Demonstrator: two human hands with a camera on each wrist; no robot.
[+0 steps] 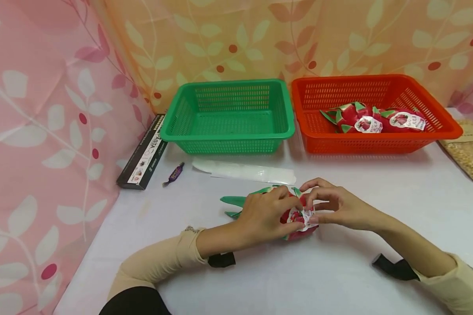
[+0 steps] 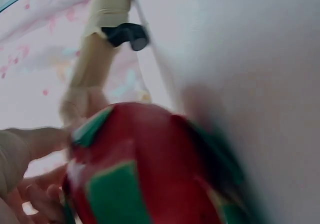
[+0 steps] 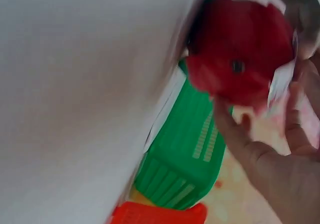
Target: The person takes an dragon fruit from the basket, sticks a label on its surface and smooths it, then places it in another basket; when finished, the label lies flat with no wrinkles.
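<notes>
A dragon fruit (image 1: pixel 297 235) with red skin and green leaf tips lies on the white table, its long green leaves pointing left. A white sticker label (image 1: pixel 304 220) printed with a red fruit sits on its near upper side. My left hand (image 1: pixel 265 214) lies over the fruit and holds it, thumb and fingertips at the label's left part. From the right, my right hand (image 1: pixel 340 208) curves its fingers round the fruit's end, thumb at the label's right edge. In the right wrist view, one end of the label (image 3: pixel 281 81) stands off the red skin.
Behind stand a green basket (image 1: pixel 226 138) and a red basket (image 1: pixel 382 142) holding two labelled dragon fruits (image 1: pixel 348 114). A white strip (image 1: pixel 248 171) lies behind the hands. At left are a purple-wrapped candy (image 1: pixel 174 174) and a black box (image 1: pixel 142 153); a bag of grains (image 1: pixel 467 148) lies far right.
</notes>
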